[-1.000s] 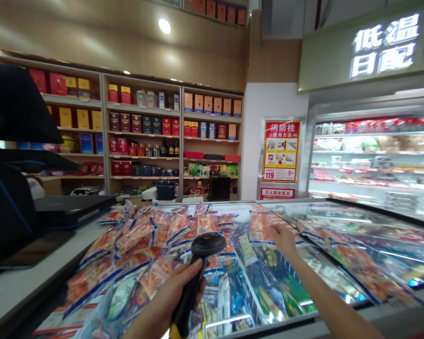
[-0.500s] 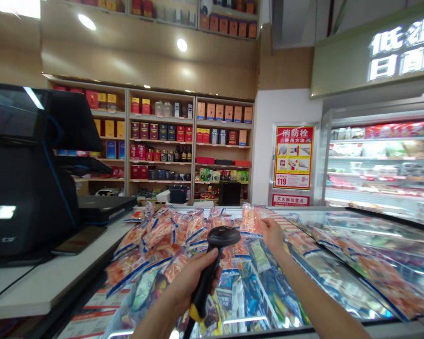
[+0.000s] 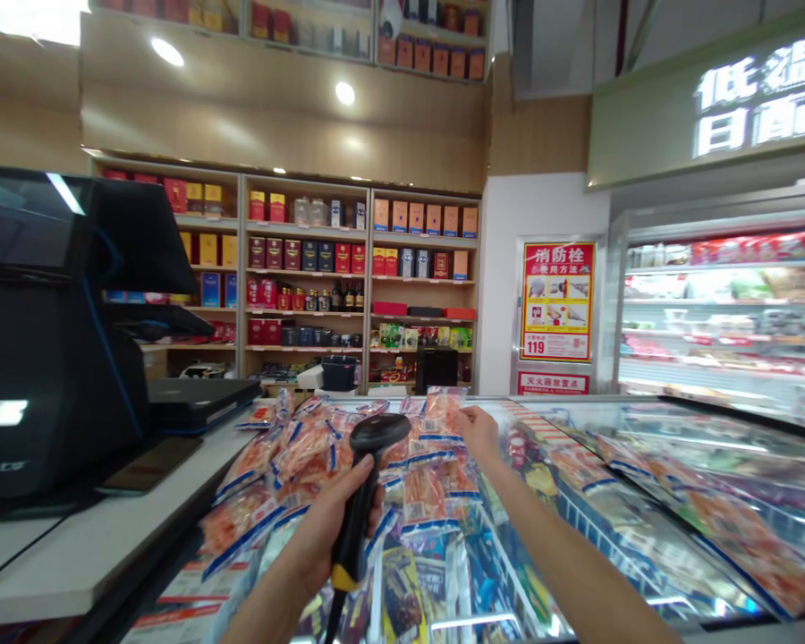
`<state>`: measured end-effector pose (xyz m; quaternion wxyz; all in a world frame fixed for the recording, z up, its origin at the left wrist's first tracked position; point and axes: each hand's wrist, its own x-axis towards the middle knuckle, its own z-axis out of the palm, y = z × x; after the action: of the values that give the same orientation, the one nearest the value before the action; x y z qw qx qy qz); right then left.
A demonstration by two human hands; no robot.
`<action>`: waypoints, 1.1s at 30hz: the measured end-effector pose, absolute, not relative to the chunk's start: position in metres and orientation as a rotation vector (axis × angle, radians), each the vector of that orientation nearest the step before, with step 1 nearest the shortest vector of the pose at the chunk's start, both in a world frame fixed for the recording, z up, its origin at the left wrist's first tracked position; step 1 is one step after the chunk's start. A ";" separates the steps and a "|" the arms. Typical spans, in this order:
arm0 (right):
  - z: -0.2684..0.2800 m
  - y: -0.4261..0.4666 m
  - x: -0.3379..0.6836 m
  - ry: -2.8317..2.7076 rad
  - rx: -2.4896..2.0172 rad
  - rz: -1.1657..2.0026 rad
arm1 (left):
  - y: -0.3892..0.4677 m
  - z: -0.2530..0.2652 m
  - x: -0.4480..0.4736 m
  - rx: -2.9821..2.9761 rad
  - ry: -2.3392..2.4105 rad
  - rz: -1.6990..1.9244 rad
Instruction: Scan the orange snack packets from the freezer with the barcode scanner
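Note:
My left hand [image 3: 335,510] is wrapped round the handle of a black barcode scanner [image 3: 357,510] with a yellow collar and a cable below. The scanner's head points forward over the goods. Farther off, my right hand [image 3: 481,436] is closed in a pinch at the right edge of a clear packet of orange food [image 3: 444,413], which stands tilted up above the others. A pile of similar blue-edged packets [image 3: 309,438] lies on the glass top of a chest freezer, left of and below that packet. Another such packet [image 3: 424,496] lies just right of the scanner.
A black checkout terminal [image 3: 46,358] stands on a white counter [image 3: 73,559] at the left, with a phone [image 3: 151,465] nearby. Freezer baskets [image 3: 510,572] hold coloured packs. Boxed-goods shelves [image 3: 309,240] line the back wall; a lit refrigerated case [image 3: 724,313] is at the right.
Both hands have moved left, the left with the scanner and the right with the tilted packet. More of the packets to the scanner's right now shows.

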<state>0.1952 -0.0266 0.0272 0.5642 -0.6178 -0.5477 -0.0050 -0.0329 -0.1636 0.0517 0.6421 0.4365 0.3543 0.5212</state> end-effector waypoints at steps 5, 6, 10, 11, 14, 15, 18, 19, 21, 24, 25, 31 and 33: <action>0.030 -0.002 0.158 -1.341 -1.499 0.055 | -0.170 0.053 -0.035 0.969 0.816 1.216; 0.030 0.001 0.154 -1.354 -1.483 0.072 | -0.171 0.053 -0.034 0.965 0.818 1.220; 0.028 0.007 0.159 -1.378 -1.413 0.077 | -0.168 0.049 -0.030 0.977 0.797 1.190; 0.025 0.006 0.167 -1.364 -1.419 0.059 | -0.166 0.047 -0.028 0.986 0.785 1.160; 0.013 -0.004 0.208 -1.297 -1.528 -0.046 | -0.162 0.041 -0.014 1.004 0.757 1.055; 0.007 -0.008 0.226 -1.280 -1.577 -0.088 | -0.161 0.040 -0.008 1.009 0.757 1.027; -0.012 -0.027 0.285 -1.221 -1.711 -0.182 | -0.159 0.035 0.019 1.031 0.747 0.958; -0.019 -0.034 0.305 -1.195 -1.755 -0.216 | -0.159 0.035 0.028 1.042 0.744 0.938; -0.031 -0.047 0.343 -1.158 -1.876 -0.331 | -0.160 0.034 0.047 1.061 0.744 0.907; -0.045 -0.062 0.391 -1.128 -2.062 -0.439 | -0.160 0.032 0.070 1.074 0.768 0.885; -0.048 -0.066 0.405 -1.110 -2.123 -0.431 | -0.160 0.031 0.076 1.074 0.770 0.872; -0.065 -0.065 0.462 -1.087 -2.299 -0.267 | -0.153 0.024 0.096 1.075 0.761 0.830; -0.071 -0.062 0.470 -1.164 -2.291 -0.217 | -0.151 0.022 0.098 1.077 0.779 0.833</action>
<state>0.4703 -0.0622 -0.0714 0.2779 -0.8534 -0.4335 -0.0808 0.0979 -0.1514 0.0218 0.7079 0.4848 0.3508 0.3752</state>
